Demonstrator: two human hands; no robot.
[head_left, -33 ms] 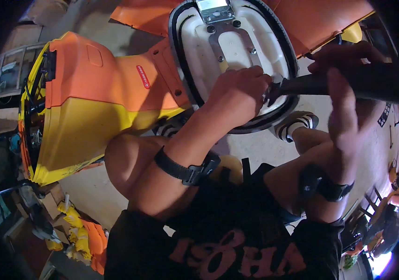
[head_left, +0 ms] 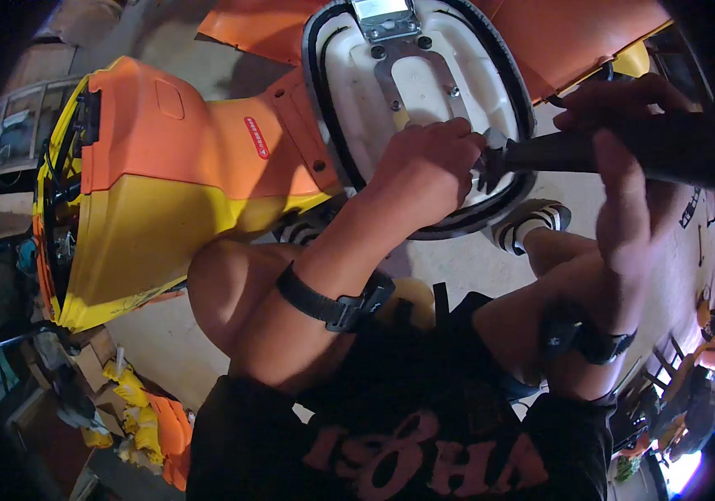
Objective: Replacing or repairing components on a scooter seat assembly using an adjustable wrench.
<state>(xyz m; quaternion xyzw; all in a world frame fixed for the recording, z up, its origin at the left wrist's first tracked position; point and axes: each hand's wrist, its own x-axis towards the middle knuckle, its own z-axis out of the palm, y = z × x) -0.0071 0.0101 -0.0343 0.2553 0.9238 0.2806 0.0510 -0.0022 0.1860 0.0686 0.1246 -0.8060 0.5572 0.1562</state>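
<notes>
An upturned scooter seat (head_left: 424,83) lies in front of me, showing its white plastic underside, a black rim and a metal bracket (head_left: 391,17) at the top. My left hand (head_left: 428,171) is curled into a fist on the seat's lower right rim, pinching its edge. My right hand (head_left: 616,167) grips a long black power tool (head_left: 541,152) held level. The tool's nose points left and meets the rim right beside my left knuckles. What the fingers pinch under the fist is hidden.
An orange and yellow scooter body (head_left: 165,167) lies on its side at the left. Orange panels (head_left: 575,42) sit behind the seat. My knees and a striped sandal (head_left: 533,221) are below the seat. Yellow and orange clutter (head_left: 149,417) lies on the floor at the lower left.
</notes>
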